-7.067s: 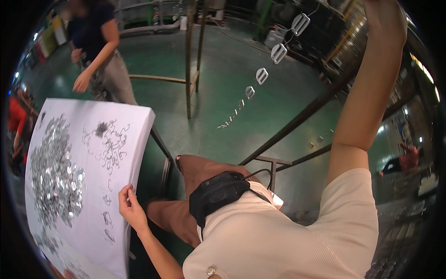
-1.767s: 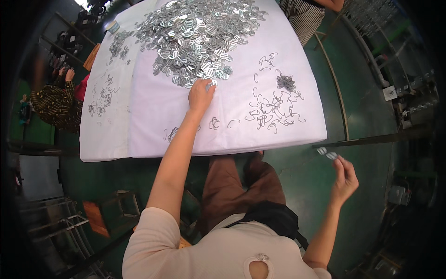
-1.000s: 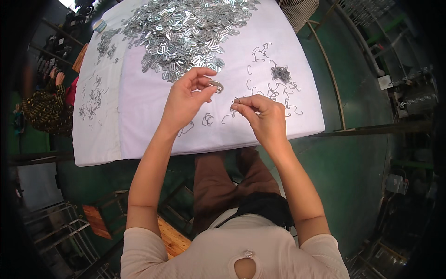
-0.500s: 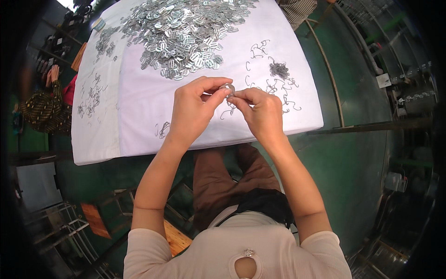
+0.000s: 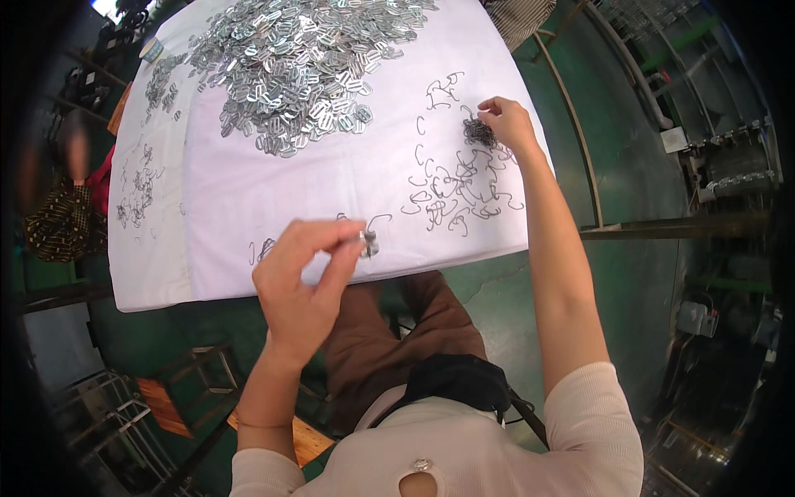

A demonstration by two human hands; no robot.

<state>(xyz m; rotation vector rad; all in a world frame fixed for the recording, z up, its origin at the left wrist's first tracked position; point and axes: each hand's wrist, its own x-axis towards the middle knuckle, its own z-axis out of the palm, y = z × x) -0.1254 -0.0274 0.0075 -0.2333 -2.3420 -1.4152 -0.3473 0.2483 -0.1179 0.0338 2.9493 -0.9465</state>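
My left hand [image 5: 302, 286], just above the table's near edge, pinches a small silver metal buckle [image 5: 369, 243] between thumb and fingertips; motion blurs it. Away to the right, my right hand [image 5: 508, 124] is over a dark tangled clump of thin wire hooks [image 5: 478, 131]. Its thumb and forefinger are drawn together, and whether a hook is between them is too small to make out. Loose curved wire hooks [image 5: 451, 192] lie scattered on the cloth below that clump. A large heap of flat silver buckles [image 5: 306, 70] spreads across the table's far side.
White cloth covers the table [image 5: 273, 186]. At its left are a smaller group of metal pieces [image 5: 161, 87], more wire hooks [image 5: 137, 189] and a small round container [image 5: 151, 50]. A person in patterned clothing [image 5: 62, 219] is beyond the left edge. A wooden stool [image 5: 166, 406] stands below.
My hands have parted. The right hand has moved up and right to the hook clump, while the left has come down and left with the buckle. The view has shifted slightly.
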